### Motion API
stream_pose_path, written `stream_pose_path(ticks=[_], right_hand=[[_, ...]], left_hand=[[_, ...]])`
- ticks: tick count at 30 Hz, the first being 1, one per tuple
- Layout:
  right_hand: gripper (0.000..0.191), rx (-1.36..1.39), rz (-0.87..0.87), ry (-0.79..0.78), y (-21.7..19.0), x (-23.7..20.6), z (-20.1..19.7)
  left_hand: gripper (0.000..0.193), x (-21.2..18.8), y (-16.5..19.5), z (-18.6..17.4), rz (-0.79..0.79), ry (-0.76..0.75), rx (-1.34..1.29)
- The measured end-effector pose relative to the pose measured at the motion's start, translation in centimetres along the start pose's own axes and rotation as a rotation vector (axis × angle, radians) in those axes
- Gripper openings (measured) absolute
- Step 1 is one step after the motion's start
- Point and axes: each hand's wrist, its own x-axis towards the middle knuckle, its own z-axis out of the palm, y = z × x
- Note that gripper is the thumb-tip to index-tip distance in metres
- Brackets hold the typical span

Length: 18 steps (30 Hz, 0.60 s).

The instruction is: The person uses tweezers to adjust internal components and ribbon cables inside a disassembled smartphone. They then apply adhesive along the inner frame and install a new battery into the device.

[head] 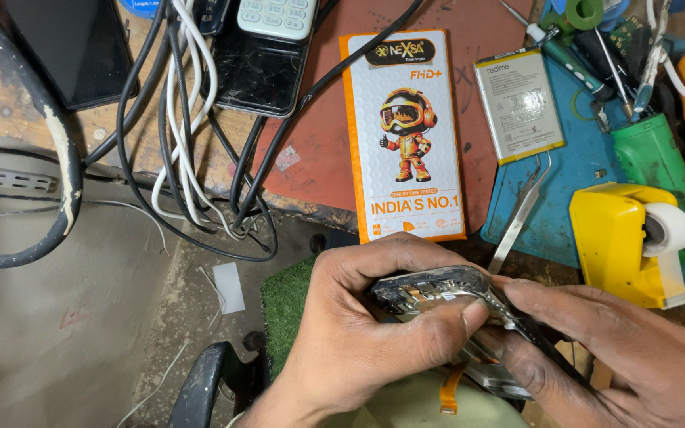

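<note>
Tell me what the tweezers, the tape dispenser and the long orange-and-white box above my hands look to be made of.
Tweezers: bare metal, going by the thin silvery blades with a dull shine. Tape dispenser: moulded yellow plastic, smooth and slightly glossy, holding a white tape roll. Orange-and-white box: probably printed cardboard, flat with crisp edges and a faint textured sheen.

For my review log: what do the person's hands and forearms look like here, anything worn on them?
Both are bare: the left hand and right hand show no gloves, rings, watch or bands. No sleeve reaches the visible wrists or forearms. Fingernails are short, and the fingertips look smudged with grime.
</note>
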Motion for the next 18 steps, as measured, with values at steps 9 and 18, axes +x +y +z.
stream_pose_path(ticks=[9,18], right_hand=[[0.055,-0.203,0.064,0.116,-1.0,-0.6,0.5],[0.056,-0.144,0.060,0.099,-1.5,0.0,0.7]], left_hand=[[0.026,0.1,0.0,-0.1,0.038,0.017,0.069],[0.024,0.4,-0.3,0.0,0.050,0.089,0.147]])
